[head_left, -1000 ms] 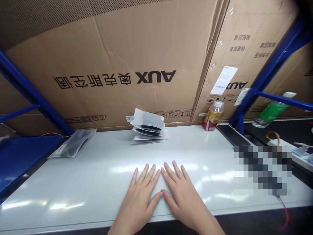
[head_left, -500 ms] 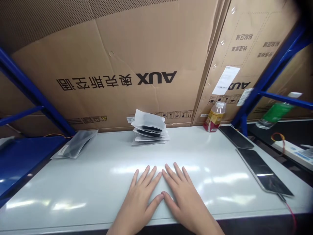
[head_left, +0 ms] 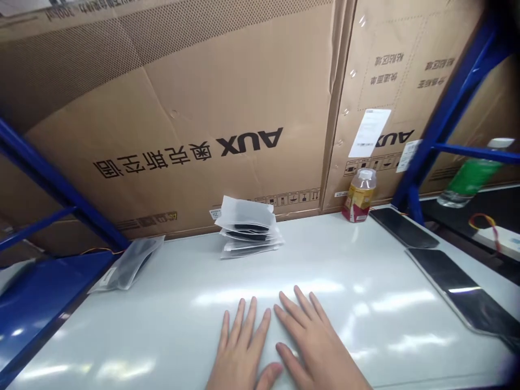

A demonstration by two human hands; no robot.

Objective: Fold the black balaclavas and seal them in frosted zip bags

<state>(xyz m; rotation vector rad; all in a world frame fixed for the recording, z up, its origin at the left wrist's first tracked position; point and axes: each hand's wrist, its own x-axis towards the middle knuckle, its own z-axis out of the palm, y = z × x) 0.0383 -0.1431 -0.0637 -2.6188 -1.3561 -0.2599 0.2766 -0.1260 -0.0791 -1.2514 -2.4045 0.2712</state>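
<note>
My left hand (head_left: pixel 241 349) lies flat on the pale glossy tabletop (head_left: pixel 170 325), fingers spread and holding nothing. Close beside it, my right hand (head_left: pixel 314 338) also rests palm down with its fingers apart. The two thumbs nearly meet. Beyond the hands, toward the back edge, sits a stack of frosted zip pouches (head_left: pixel 248 227) with dark contents showing inside. Another frosted pouch (head_left: pixel 129 265) with a white label lies alone at the back left. Neither hand touches the pouches.
Large cardboard boxes (head_left: pixel 195 108) stand behind the table. At the back right are a drink bottle (head_left: pixel 359 196) and two dark phone-like devices (head_left: pixel 402 226). Blue metal posts (head_left: pixel 60 184) flank both sides. A green-labelled bottle (head_left: pixel 473 176) is on a dark shelf at right.
The view has tilted and shifted, so the hands and tabletop items appear lower. Both hands stay flat on the table, with a slightly wider gap between the thumbs.
</note>
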